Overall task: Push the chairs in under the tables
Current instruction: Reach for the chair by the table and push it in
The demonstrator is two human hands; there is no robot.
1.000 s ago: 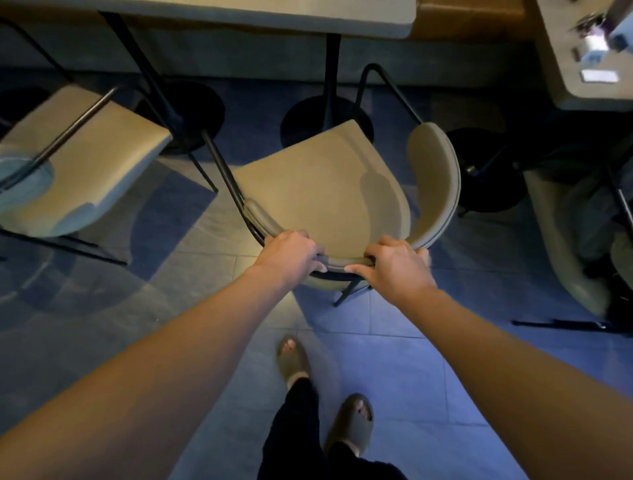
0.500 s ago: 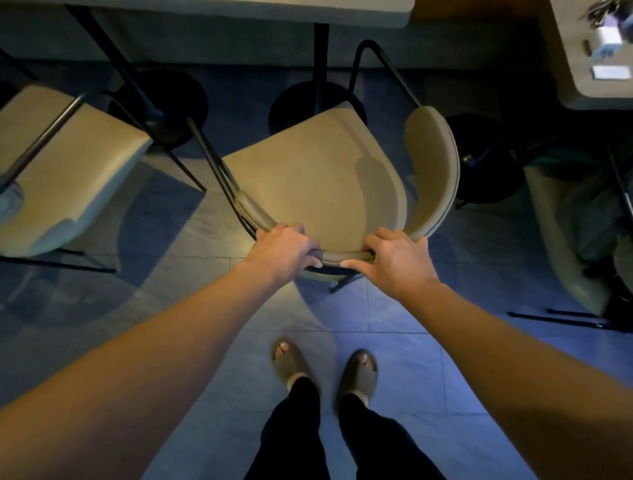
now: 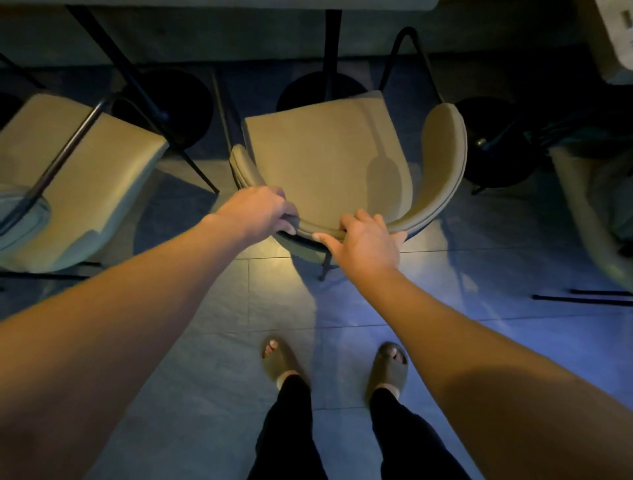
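Observation:
A beige padded chair (image 3: 329, 150) with a curved backrest and black metal legs stands in front of me, its seat facing a pale table (image 3: 239, 4) along the top edge. My left hand (image 3: 257, 212) grips the left part of the backrest rim. My right hand (image 3: 363, 240) holds the rim just to the right of it, fingers curled over the top. The front edge of the seat lies close to the table's black round pedestal base (image 3: 318, 92). My two feet in sandals stand on the tiled floor below.
A second beige chair (image 3: 78, 192) stands to the left, partly under the same table. Another round base (image 3: 168, 102) sits between them. A third chair (image 3: 596, 219) and another table corner (image 3: 613, 41) lie at the right. Tiled floor (image 3: 205, 342) surrounds my feet.
The chair has turned so its seat squares up to the table and it has slid toward it. My feet have stepped forward and apart. Both hands stay on the backrest.

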